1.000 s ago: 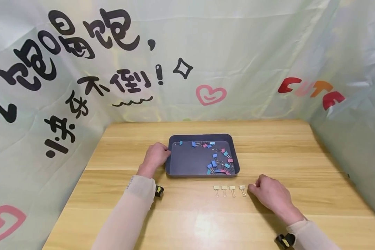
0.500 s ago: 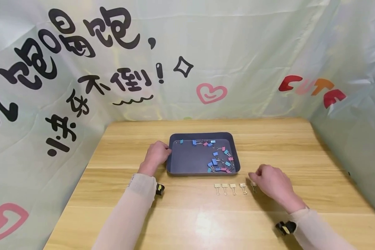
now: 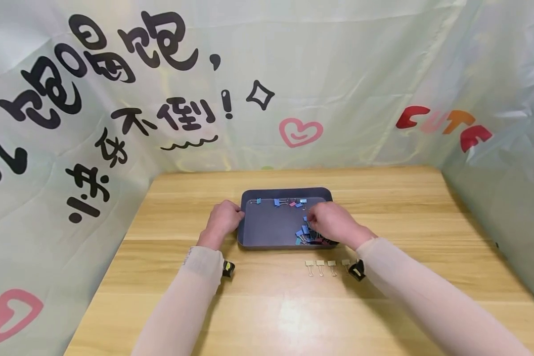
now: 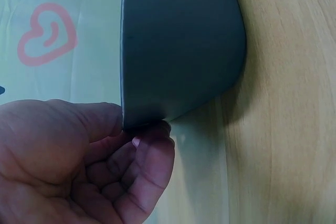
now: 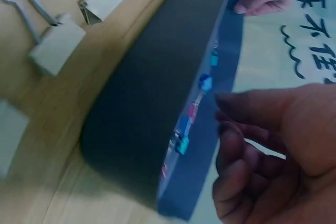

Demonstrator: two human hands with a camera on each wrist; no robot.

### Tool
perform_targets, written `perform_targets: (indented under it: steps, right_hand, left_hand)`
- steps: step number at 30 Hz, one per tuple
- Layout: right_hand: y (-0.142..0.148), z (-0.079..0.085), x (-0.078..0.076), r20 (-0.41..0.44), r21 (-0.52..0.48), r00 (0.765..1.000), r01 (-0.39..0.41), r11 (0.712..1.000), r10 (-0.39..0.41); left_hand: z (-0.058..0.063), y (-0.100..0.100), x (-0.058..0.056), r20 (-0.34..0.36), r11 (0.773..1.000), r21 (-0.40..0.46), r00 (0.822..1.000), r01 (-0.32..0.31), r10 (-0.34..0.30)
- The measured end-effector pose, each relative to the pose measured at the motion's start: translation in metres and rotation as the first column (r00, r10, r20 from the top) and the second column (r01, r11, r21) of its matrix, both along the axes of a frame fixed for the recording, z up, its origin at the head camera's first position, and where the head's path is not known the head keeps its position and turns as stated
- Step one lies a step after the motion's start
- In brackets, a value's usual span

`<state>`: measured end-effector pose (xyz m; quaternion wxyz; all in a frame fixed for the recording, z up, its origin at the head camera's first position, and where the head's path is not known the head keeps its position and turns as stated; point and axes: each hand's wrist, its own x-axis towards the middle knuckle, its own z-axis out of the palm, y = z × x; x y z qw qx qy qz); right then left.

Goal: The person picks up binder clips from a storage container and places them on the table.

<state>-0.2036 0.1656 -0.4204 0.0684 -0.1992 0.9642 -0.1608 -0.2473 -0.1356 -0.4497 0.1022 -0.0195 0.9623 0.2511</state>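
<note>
A dark grey tray (image 3: pixel 271 227) lies on the table, with several blue, teal and pink binder clips (image 3: pixel 304 230) inside, mostly toward its right side and back. At the tray's left wall, my left hand (image 3: pixel 222 218) pinches the rim between thumb and fingers, as the left wrist view shows. My right hand (image 3: pixel 335 221) is over the tray's right part, hiding some clips there. Seen from the right wrist, this hand (image 5: pixel 262 140) has loosely bent fingers, the thumb tip and index close together, and no clip visible between them. Cream binder clips (image 3: pixel 320 264) lie in a row before the tray.
The wooden table (image 3: pixel 267 316) runs back to a printed fabric wall (image 3: pixel 360 74) with lettering and hearts. A black wrist strap (image 3: pixel 357 270) and the right sleeve (image 3: pixel 418 282) overlap the right end of the cream clip row.
My right hand has left a cream clip at the row's right end and moved left and forward, over the tray. My left hand has kept its hold on the tray rim.
</note>
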Motion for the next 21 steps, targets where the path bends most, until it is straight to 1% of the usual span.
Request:
perform_targets:
  steps: [3,6,10,13,15,18,21]
  right_hand:
    - [-0.009,-0.01,-0.007,0.023,0.069,0.999,-0.038,0.997,0.036]
    - [-0.013,-0.018,-0.011,0.044,0.115,0.999,-0.036,0.993,0.031]
    - [-0.013,-0.022,-0.017,0.039,0.116,0.999,-0.012,0.993,0.008]
    - [-0.011,-0.022,-0.022,0.012,0.113,1.0,0.026,0.993,-0.027]
    - [-0.009,-0.022,-0.025,0.009,0.112,0.999,0.049,0.992,-0.05]
    - [-0.006,-0.021,-0.028,0.041,0.102,0.996,0.081,0.991,-0.085]
    - [-0.006,-0.021,-0.028,0.081,0.094,0.992,0.09,0.992,-0.097]
  left_hand:
    - [-0.001,0.001,0.001,0.001,1.0,0.004,1.0,-0.002,0.002]
    - [-0.001,0.002,0.001,0.01,1.0,0.008,1.0,-0.007,0.007]
    - [0.0,0.002,0.001,0.02,1.0,0.011,1.0,-0.009,0.009]
    - [0.001,0.002,-0.001,0.011,1.0,0.01,1.0,-0.007,0.007]
    - [0.002,0.002,-0.002,0.005,1.0,0.012,1.0,-0.009,0.009]
    - [0.003,0.001,-0.002,0.004,1.0,0.007,1.0,-0.009,0.009]
    - [0.002,0.001,-0.001,0.012,1.0,0.007,1.0,-0.012,0.012]
